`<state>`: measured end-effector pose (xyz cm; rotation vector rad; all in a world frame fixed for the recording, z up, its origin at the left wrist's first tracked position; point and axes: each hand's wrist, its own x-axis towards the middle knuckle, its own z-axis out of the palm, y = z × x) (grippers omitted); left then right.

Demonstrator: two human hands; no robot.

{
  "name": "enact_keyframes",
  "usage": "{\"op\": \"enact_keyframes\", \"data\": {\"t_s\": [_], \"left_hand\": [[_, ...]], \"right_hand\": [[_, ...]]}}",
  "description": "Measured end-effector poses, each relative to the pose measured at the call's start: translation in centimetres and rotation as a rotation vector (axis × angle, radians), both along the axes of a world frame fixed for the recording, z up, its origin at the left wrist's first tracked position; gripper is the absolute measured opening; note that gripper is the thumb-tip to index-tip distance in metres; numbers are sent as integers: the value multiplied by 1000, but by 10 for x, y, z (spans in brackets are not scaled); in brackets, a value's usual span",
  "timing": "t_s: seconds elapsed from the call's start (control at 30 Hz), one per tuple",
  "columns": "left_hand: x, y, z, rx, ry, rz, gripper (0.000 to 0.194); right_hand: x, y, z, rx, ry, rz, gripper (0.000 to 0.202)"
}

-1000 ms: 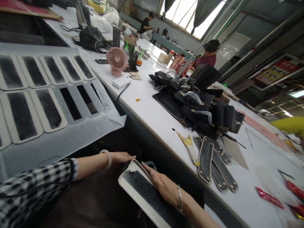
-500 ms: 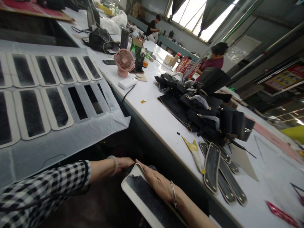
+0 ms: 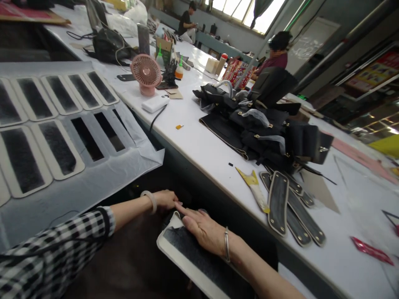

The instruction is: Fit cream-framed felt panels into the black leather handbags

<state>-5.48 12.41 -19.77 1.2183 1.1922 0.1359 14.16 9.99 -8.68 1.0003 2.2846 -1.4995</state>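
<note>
A black panel with a cream border [image 3: 187, 254] lies tilted low in the middle, close to my body. My right hand [image 3: 204, 232] is on its far edge, thumb over the dark face and the other fingers partly hidden past the edge. The cream border looks bent up near the panel's upper corner. Just beyond that corner, my left hand [image 3: 166, 200] has its fingers curled together, meeting the tip of my right index finger. What those left fingers hold, if anything, is hidden.
Similar cream-bordered panels [image 3: 60, 147] lie in rows on a sheet-covered surface [image 3: 102, 182] at left. On the white table [image 3: 193, 145] are a pink fan [image 3: 146, 72], black bags [image 3: 264, 128], a yellow-stained tube [image 3: 254, 189] and dark straps [image 3: 278, 203]. Two people are farther back.
The view has shifted, with the left-hand panels moving left in it. My right hand has turned flatter over the panel, and my left fingers show more clearly above its corner.
</note>
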Motion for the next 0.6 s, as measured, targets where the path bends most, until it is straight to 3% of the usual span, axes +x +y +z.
{"op": "enact_keyframes", "data": {"t_s": [0.13, 0.27, 0.37, 0.6], "left_hand": [[-8, 18, 56, 129, -32, -159, 50], [-2, 12, 99, 133, -69, -387, 46], [3, 7, 110, 151, -41, -470, 35], [9, 13, 105, 131, 2, -563, 31]], "right_hand": [[26, -7, 7, -33, -34, -48, 55], [57, -16, 13, -36, -73, -65, 56], [80, -25, 17, -61, -86, -79, 55], [110, -32, 24, -127, -124, -135, 58]]}}
